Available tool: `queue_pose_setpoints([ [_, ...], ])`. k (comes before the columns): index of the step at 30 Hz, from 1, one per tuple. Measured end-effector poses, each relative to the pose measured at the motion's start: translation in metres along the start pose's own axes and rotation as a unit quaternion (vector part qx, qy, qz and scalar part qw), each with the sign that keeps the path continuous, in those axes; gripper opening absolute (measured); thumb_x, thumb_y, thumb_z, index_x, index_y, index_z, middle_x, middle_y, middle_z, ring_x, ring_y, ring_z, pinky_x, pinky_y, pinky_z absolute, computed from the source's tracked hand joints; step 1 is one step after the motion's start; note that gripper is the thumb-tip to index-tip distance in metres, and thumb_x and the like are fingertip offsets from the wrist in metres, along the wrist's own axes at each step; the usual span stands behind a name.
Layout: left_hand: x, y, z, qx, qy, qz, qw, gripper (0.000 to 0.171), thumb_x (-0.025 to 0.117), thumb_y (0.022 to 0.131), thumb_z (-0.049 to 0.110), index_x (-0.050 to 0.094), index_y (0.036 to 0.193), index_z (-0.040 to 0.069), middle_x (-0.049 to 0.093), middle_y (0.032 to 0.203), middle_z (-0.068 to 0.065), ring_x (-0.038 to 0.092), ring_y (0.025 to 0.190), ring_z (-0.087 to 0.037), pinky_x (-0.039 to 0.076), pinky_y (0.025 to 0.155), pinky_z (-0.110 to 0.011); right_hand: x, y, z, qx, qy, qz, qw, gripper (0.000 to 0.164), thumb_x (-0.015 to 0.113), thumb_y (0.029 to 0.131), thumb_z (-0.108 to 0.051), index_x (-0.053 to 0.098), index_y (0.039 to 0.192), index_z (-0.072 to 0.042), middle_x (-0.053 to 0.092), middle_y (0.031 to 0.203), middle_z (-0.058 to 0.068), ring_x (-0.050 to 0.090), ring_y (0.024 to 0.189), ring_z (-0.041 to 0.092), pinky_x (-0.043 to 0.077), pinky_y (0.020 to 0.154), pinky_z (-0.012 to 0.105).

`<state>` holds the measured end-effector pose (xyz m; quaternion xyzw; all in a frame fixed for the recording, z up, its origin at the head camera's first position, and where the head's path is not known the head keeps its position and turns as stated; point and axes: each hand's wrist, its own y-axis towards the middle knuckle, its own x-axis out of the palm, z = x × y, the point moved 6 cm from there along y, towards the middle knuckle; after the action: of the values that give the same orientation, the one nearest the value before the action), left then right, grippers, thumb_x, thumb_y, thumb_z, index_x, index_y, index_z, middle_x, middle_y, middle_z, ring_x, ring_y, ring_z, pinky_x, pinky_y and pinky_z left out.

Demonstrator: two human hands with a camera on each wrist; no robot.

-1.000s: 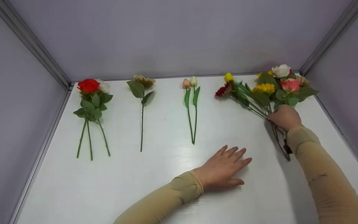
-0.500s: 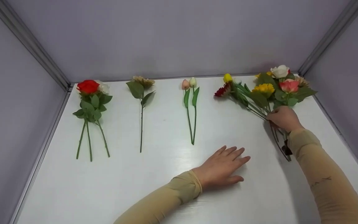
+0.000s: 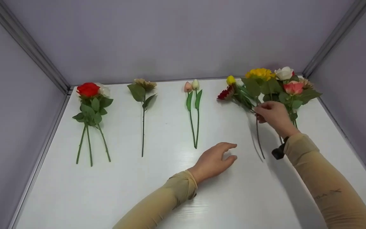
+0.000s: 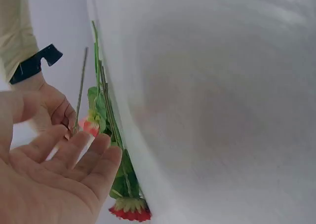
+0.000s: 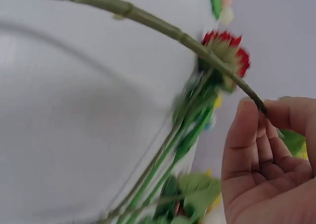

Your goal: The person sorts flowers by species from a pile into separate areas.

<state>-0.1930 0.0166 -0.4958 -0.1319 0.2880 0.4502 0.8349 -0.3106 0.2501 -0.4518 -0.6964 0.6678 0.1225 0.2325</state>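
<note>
Yellow flower (image 3: 260, 73), long-stemmed, with leaves: pinched by its stem in the right grip (image 3: 276, 116), at the right of the counter (image 3: 164, 184).
Thumb and forefinger close on the stem below the leaves; left grip (image 3: 214, 160) spread, thumb apart from loosely extended fingers, near the stem ends of two tulips (image 3: 195, 84), pink and white; to the yellow flower's left, one dark red flower (image 3: 226, 93), one yellow tulip (image 3: 230, 79); to its right, one white rose (image 3: 284, 73), one pink flower (image 3: 293, 87); at far left, one beige flower (image 3: 145, 84), then one red rose (image 3: 88, 90).
</note>
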Motion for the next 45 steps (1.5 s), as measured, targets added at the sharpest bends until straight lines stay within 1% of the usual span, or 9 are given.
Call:
queue_pose_setpoints([
  [4,-0.014,0.000,-0.015,-0.062,-0.108,0.035,0.9916,0.044,0.060,0.105,0.032,0.058,0.145,0.013,0.061,0.141,-0.002,0.062,0.121,-0.014,0.050,0.099,-0.027,0.035,-0.001,-0.016,-0.027,0.051,-0.008,0.998,0.044,0.066,0.102,-0.030,0.062,0.126,0.006,0.066,0.112,0.025,0.070,0.091,0.023,0.060,0.081,0.032],
  [7,-0.023,-0.001,-0.026,-0.089,-0.159,0.053,0.9819,0.047,0.061,0.104,0.031,0.057,0.146,0.010,0.063,0.137,-0.004,0.064,0.118,-0.015,0.052,0.096,-0.029,0.061,-0.005,-0.027,-0.048,0.093,-0.023,0.994,0.044,0.067,0.101,-0.029,0.062,0.124,0.007,0.067,0.112,0.024,0.069,0.094,0.026,0.060,0.082,0.034],
  [9,-0.028,-0.003,-0.032,-0.100,-0.178,0.063,0.9770,0.047,0.061,0.104,0.031,0.056,0.146,0.009,0.063,0.136,-0.004,0.064,0.118,-0.017,0.053,0.096,-0.030,0.076,-0.008,-0.034,-0.058,0.122,-0.033,0.990,0.043,0.069,0.100,-0.028,0.063,0.123,0.007,0.067,0.110,0.022,0.069,0.094,0.027,0.060,0.083,0.035],
  [16,-0.044,-0.011,-0.047,-0.100,-0.262,0.089,0.9557,0.040,0.064,0.104,0.023,0.062,0.137,0.001,0.070,0.120,-0.004,0.068,0.106,-0.015,0.057,0.087,-0.030,0.117,-0.015,-0.054,-0.068,0.210,-0.079,0.972,0.039,0.073,0.098,-0.027,0.066,0.121,0.003,0.067,0.111,0.020,0.068,0.099,0.029,0.060,0.086,0.039],
  [19,-0.048,-0.014,-0.051,-0.102,-0.291,0.096,0.9464,0.034,0.065,0.103,0.018,0.066,0.130,-0.003,0.073,0.111,-0.003,0.070,0.099,-0.014,0.058,0.086,-0.030,0.127,-0.016,-0.057,-0.063,0.232,-0.097,0.966,0.039,0.073,0.098,-0.027,0.066,0.121,0.004,0.066,0.111,0.020,0.067,0.100,0.029,0.059,0.088,0.040],
  [22,-0.051,-0.017,-0.054,-0.111,-0.304,0.101,0.9407,0.028,0.067,0.101,0.014,0.070,0.123,-0.003,0.074,0.106,-0.004,0.072,0.094,-0.017,0.059,0.082,-0.031,0.133,-0.017,-0.057,-0.058,0.243,-0.105,0.963,0.036,0.072,0.099,-0.026,0.067,0.121,0.002,0.066,0.111,0.020,0.067,0.099,0.028,0.059,0.089,0.040],
  [30,-0.057,-0.019,-0.059,-0.119,-0.291,0.109,0.9430,0.021,0.071,0.097,0.010,0.072,0.113,-0.004,0.073,0.099,-0.008,0.073,0.086,-0.022,0.060,0.074,-0.033,0.145,-0.023,-0.057,-0.049,0.268,-0.119,0.955,0.034,0.073,0.098,-0.019,0.068,0.125,0.001,0.068,0.114,0.021,0.068,0.099,0.029,0.058,0.090,0.042],
  [38,-0.060,-0.019,-0.062,-0.123,-0.258,0.108,0.9523,0.021,0.073,0.096,0.013,0.075,0.112,-0.001,0.072,0.095,-0.003,0.070,0.083,-0.016,0.060,0.071,-0.031,0.150,-0.025,-0.052,-0.039,0.256,-0.110,0.960,0.032,0.072,0.097,-0.014,0.068,0.125,0.003,0.068,0.115,0.020,0.070,0.097,0.028,0.059,0.088,0.042],
  [45,-0.065,-0.022,-0.065,-0.120,-0.227,0.113,0.9598,0.026,0.072,0.097,0.013,0.073,0.119,0.001,0.071,0.099,-0.002,0.070,0.085,-0.014,0.060,0.072,-0.030,0.155,-0.022,-0.051,-0.037,0.256,-0.106,0.960,0.029,0.071,0.098,-0.011,0.068,0.123,0.003,0.068,0.114,0.021,0.071,0.097,0.027,0.059,0.088,0.042],
])
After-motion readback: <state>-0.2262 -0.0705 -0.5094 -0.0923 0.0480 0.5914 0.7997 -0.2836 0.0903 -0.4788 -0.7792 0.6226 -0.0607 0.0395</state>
